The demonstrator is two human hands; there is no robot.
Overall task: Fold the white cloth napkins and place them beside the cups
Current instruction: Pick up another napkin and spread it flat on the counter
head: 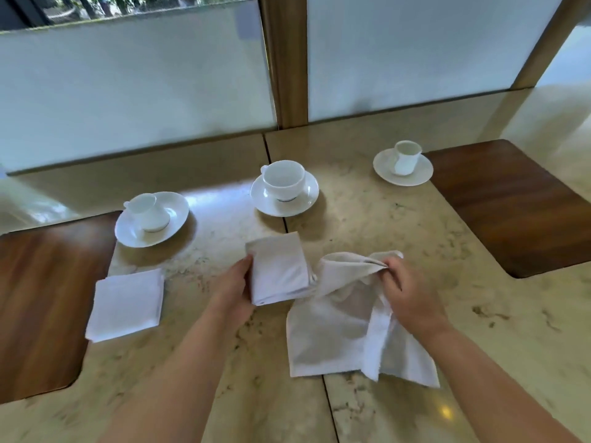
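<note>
Three white cups stand on saucers along the far side of the marble table: the left cup [147,212], the middle cup [284,179] and the right cup [405,156]. One folded white napkin [126,304] lies flat in front of the left cup. My left hand [235,287] grips a second folded napkin [278,271] by its left edge, just below the middle cup's saucer [307,195]. My right hand [409,294] pinches the top edge of an unfolded napkin [335,334] that hangs loosely and spreads onto the table.
The beige marble table [383,219] has a seam running down its middle. Dark wooden seats sit at the left [41,298] and right [511,206]. Frosted glass panels and a wooden post [284,59] stand behind the table.
</note>
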